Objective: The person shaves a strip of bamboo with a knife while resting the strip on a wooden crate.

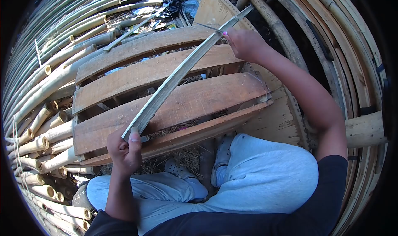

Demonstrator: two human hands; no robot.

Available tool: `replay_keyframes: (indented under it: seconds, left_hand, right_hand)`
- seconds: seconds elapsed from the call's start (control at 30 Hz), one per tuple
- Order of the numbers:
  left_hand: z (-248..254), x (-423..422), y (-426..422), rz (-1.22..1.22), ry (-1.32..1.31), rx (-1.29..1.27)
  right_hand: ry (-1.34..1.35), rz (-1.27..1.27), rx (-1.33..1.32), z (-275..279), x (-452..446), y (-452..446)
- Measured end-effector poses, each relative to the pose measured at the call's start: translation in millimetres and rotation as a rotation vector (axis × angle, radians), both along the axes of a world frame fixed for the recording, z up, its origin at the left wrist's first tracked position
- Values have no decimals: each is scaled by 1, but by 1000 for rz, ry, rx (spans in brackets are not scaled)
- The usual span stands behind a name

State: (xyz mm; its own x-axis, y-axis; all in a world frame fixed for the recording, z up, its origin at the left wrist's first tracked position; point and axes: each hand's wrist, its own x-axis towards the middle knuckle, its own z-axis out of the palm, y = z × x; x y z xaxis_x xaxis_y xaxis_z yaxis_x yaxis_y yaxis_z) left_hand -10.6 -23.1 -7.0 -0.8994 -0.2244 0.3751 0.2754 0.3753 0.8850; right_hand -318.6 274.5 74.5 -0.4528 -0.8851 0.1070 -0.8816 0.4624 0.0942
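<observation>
A long split bamboo strip [176, 78] slants across the wooden slatted bench, its pale hollow side facing up. My left hand [125, 150] is closed around its near end, thumb pressed along the top. Close to the strip's far end, my right hand [244, 44] is closed on a knife [208, 27], whose thin dark blade points left and lies across the strip. The fingers mostly hide the knife's handle; only a bit of pink shows. Beneath the strip is the slatted bench [199, 97], made of brown planks with gaps between them.
Stacked bamboo poles [62, 87] fill the left side, cut ends toward me. A plywood sheet [273, 120] lies under the bench's right end. Long bamboo and wood lengths [352, 41] curve along the right. Plastic litter [176, 6] lies behind. My bent legs [265, 169] are close in front.
</observation>
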Motion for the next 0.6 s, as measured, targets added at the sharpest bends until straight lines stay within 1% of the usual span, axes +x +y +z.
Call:
replay_keyframes:
  seconds: [0.07, 0.1, 0.17, 0.2, 0.27, 0.3, 0.37, 0.43, 0.5, 0.53, 0.57, 0.6]
  left_hand:
    - [12, 0, 4, -12, -42, -71]
    - [12, 0, 4, -4, -37, -73]
    - [7, 0, 3, 36, -14, -1]
    - [5, 1, 2, 40, -16, -5]
    - [4, 2, 0, 5, -38, 46]
    - [6, 2, 1, 6, -39, 48]
    - [14, 0, 5, -44, -46, -70]
    - [16, 1, 5, -36, -47, -50]
    - [14, 1, 3, -37, -53, -35]
    - [8, 1, 4, -36, -15, -28]
    - [5, 0, 6, -31, 27, -16]
    - [5, -1, 8, -30, 33, -13]
  right_hand:
    - [116, -250, -5, -4, -10, 3]
    - [121, -243, -9, 4, -2, -1]
    - [47, 54, 122, 24, 23, -12]
    - [45, 57, 118, 19, 16, -11]
    - [81, -255, 34, 2, -11, 3]
    - [65, -238, 3, 7, -14, 5]
    - [70, -248, 0, -4, -4, 8]
    - [74, -253, -16, 5, 4, -1]
    - [72, 122, 112, 19, 7, -4]
    - [68, 118, 108, 9, -10, 9]
    - [146, -214, 83, -5, -42, 30]
    - [227, -544, 57, -2, -50, 32]
